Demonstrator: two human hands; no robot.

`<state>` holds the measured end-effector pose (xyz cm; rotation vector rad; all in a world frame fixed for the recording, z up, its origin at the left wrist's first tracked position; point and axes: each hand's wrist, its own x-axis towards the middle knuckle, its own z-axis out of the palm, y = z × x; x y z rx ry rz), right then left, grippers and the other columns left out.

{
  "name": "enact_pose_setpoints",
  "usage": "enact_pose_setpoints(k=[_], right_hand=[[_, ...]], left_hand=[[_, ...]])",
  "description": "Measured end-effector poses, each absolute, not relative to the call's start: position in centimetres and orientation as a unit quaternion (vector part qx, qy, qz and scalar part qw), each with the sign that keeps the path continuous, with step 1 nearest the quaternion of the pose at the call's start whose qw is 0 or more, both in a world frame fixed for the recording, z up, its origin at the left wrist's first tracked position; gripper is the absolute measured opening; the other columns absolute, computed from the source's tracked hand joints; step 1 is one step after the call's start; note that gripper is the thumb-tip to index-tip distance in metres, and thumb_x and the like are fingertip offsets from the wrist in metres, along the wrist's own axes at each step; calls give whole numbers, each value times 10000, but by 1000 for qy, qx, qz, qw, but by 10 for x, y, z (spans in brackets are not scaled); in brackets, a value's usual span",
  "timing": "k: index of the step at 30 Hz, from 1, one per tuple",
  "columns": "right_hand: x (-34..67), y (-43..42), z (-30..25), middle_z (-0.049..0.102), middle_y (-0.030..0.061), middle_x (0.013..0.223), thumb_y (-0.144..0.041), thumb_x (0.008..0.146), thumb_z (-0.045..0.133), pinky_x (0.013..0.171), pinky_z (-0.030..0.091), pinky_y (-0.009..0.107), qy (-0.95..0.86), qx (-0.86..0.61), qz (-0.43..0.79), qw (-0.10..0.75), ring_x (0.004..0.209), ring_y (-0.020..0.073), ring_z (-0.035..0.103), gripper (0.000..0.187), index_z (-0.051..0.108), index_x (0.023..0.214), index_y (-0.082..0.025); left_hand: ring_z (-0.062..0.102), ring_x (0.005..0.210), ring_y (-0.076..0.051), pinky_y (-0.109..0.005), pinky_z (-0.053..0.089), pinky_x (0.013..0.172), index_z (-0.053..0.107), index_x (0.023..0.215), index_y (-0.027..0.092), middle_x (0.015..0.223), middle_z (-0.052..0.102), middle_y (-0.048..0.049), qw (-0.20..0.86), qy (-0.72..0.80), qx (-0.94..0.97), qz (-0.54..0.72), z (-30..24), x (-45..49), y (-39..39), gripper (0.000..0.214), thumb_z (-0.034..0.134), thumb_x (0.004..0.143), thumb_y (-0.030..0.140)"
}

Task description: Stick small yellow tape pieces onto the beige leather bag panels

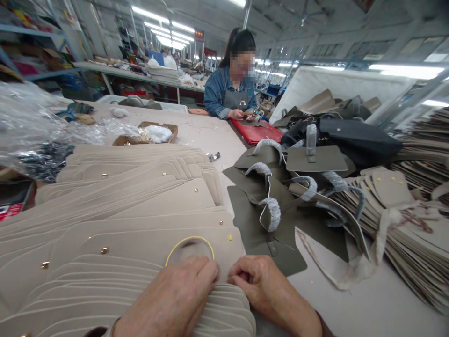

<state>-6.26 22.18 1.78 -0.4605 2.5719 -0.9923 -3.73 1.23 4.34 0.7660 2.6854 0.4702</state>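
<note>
While the left hand (175, 291) overlaps a yellow loop (191, 237), grip unclear, the right hand (266, 285) pinches narrowly by beige panels (229, 305).

Lit tubes (150, 15) hang in rows under the ceiling (326, 28); blue shelves (51, 74) stand left, windows (375, 48) line the right wall, a long table (135, 75) stands behind.

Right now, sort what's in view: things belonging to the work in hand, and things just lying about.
Apparently in hand:
beige panels, stacked by the left hand and right hand
yellow-rimmed ring, partly hidden by the left hand
yellow tab on a panel corner

Apparently lying about:
olive panels with wrapped handles
black bag
cardboard tray
crumpled plastic film
</note>
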Motion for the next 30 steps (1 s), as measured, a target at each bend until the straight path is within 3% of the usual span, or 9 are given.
enact_pose_setpoints(k=[4, 9, 12, 16, 18, 21, 25, 28, 30], right_hand=[[-67, 227, 22, 693, -20, 643, -136, 791, 587, 545, 374, 180, 888, -183, -376, 191, 598, 103, 608, 176, 748, 745, -187], [-76, 235, 16, 744, 40, 927, -338, 899, 496, 747, 507, 230, 895, -127, -426, 31, 830, 172, 687, 272, 719, 973, -200], [-86, 238, -2, 735, 75, 1062, -435, 842, 539, 782, 561, 263, 901, -95, -423, -8, 896, 209, 708, 412, 662, 1154, -196], [-96, 242, -16, 745, 70, 946, -488, 810, 567, 711, 587, 248, 905, -105, -412, 2, 804, 203, 718, 487, 651, 1183, -187], [-97, 242, -8, 744, 66, 881, -523, 820, 555, 708, 583, 244, 910, -108, -399, 16, 786, 205, 718, 487, 671, 1146, -180], [-96, 236, 17, 747, 74, 960, -498, 859, 532, 794, 557, 256, 912, -165, -366, 88, 906, 223, 706, 403, 723, 1042, -193], [-102, 212, 53, 734, 64, 1063, -391, 902, 524, 894, 489, 304, 893, -259, -318, 185, 1003, 242, 668, 323, 717, 1094, -218], [-112, 186, 68, 736, 45, 940, -390, 907, 535, 765, 469, 293, 875, -313, -273, 250, 855, 222, 667, 284, 713, 1050, -221], [-117, 167, 71, 707, 26, 822, -386, 921, 518, 679, 428, 280, 855, -357, -255, 278, 752, 196, 635, 254, 700, 930, -209]], left_hand=[[608, 776, -208, -327, 477, 669, 544, 907, 222, 861, 615, -25, 27, 953, 249, 171, 26, -45, 4, 274, 325, 928, 59], [602, 701, -168, -269, 466, 629, 522, 918, 208, 788, 617, -7, -94, 943, 246, 202, 30, -44, 3, 218, 357, 930, 65], [599, 673, -176, -270, 460, 576, 525, 940, 202, 769, 631, -6, -138, 930, 273, 203, 36, -41, 8, 164, 423, 893, 83], [603, 668, -176, -266, 472, 561, 529, 976, 186, 768, 644, -18, -211, 909, 271, 235, 47, -41, 11, 154, 413, 912, 109], [613, 687, -165, -258, 497, 597, 531, 990, 171, 785, 652, -27, -240, 891, 269, 275, 60, -38, 10, 166, 383, 941, 114], [639, 699, -145, -234, 526, 629, 542, 1037, 159, 786, 663, -25, -272, 879, 251, 301, 87, -27, -3, 160, 401, 967, 133], [688, 797, -127, -201, 546, 730, 542, 1156, 185, 948, 720, -24, -342, 899, 183, 203, 113, -7, -54, 198, 487, 966, 172], [704, 846, -168, -262, 563, 760, 473, 1328, 243, 1070, 717, -20, -318, 943, 26, 90, 112, 17, -109, 350, 459, 987, 320], [712, 772, -219, -318, 567, 634, 322, 1464, 272, 1093, 713, -36, -246, 967, -73, 8, 100, 38, -146, 489, 373, 997, 408]])
